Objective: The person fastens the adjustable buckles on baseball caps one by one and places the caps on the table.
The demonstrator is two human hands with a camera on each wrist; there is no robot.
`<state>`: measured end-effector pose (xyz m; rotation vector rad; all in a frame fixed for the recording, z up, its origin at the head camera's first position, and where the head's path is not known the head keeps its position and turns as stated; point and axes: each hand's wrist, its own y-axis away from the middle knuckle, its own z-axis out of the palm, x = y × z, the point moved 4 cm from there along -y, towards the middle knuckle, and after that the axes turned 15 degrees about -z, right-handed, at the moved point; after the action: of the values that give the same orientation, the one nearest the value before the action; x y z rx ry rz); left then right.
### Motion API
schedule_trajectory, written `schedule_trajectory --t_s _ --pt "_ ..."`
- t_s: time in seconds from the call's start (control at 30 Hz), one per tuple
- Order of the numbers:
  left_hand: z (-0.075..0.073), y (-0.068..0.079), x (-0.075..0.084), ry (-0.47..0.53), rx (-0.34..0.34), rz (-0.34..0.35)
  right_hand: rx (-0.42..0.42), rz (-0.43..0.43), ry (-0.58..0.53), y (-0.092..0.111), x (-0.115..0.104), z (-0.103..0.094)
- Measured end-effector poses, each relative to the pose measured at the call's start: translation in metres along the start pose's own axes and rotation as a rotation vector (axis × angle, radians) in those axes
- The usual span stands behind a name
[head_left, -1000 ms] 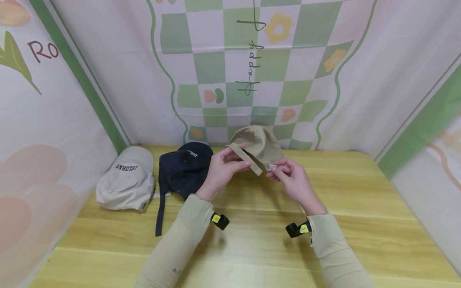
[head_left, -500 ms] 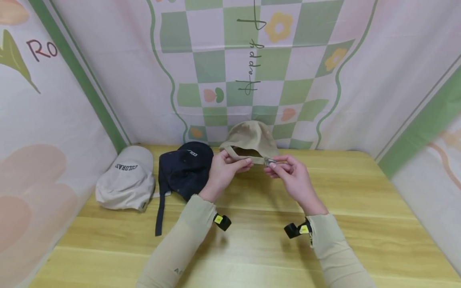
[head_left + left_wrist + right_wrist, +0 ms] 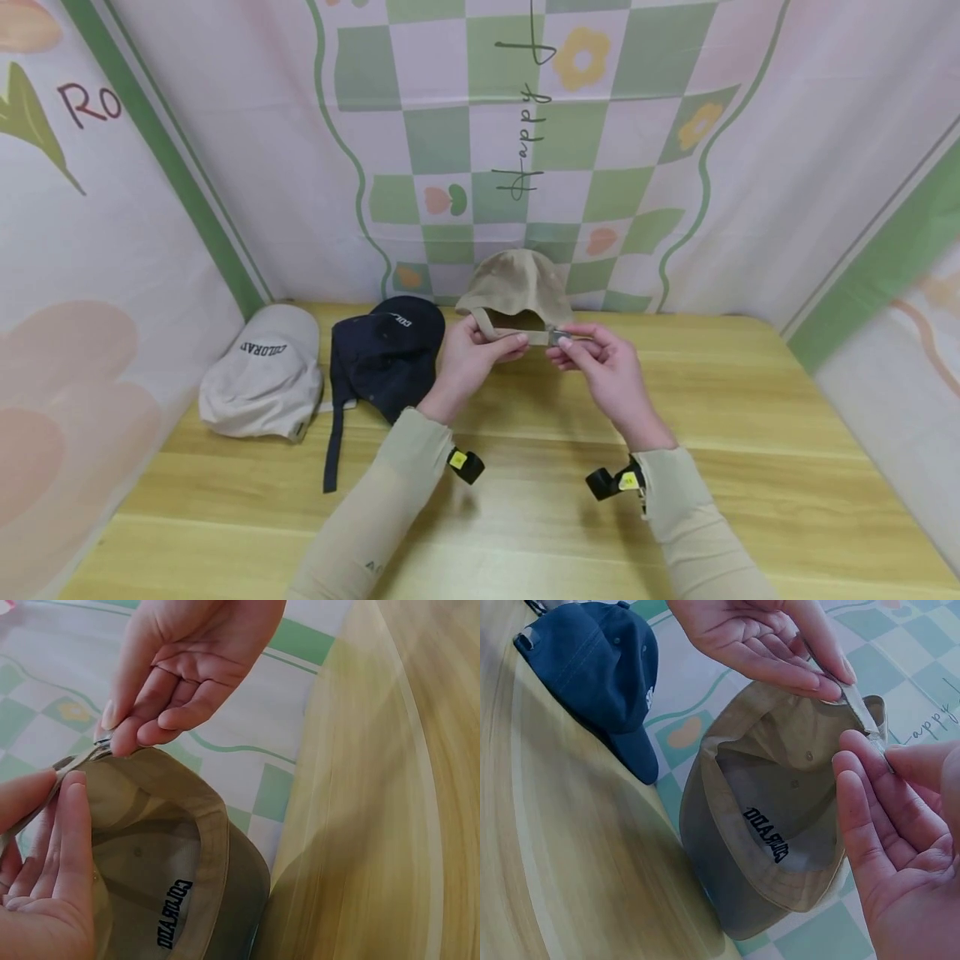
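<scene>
- Here we are with the khaki fabric baseball cap [image 3: 516, 279] at 12 o'clock, just beyond our hands, its hollow back facing us.
- Our left hand [image 3: 467, 362] pinches the narrow khaki fabric strap [image 3: 537, 337]; our right hand [image 3: 609, 371] has the small silvery metal buckle [image 3: 557, 337] between finger and thumb.
- Now the key line: past our left thumb, the strap's long axis points to 3 o'clock, nearly level, straight at that buckle.
- Strap and buckle meet, folks, though whether the end is threaded through we can't tell; it looks to us as if everything turns on that alignment.
- Our right hand is the nearer to the join, sitting at its 4 o'clock; the left waits at 8.
- Over at 9 o'clock, near our left hand: a navy-blue fabric cap [image 3: 390, 354] on the pale wooden desk [image 3: 532, 517].
</scene>
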<state>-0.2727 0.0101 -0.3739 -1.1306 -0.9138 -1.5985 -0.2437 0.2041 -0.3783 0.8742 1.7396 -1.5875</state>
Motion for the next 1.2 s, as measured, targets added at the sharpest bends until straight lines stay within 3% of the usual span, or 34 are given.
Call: schedule_trajectory --t_s 0.63,1.2 --pt "0.002 0.0 0.0 -0.016 0.027 -0.001 -0.021 0.025 -0.006 0.001 -0.001 0.008" --pt "0.003 0.003 0.0 -0.145 0.146 -0.018 -0.034 0.014 -0.022 0.001 -0.003 0.012"
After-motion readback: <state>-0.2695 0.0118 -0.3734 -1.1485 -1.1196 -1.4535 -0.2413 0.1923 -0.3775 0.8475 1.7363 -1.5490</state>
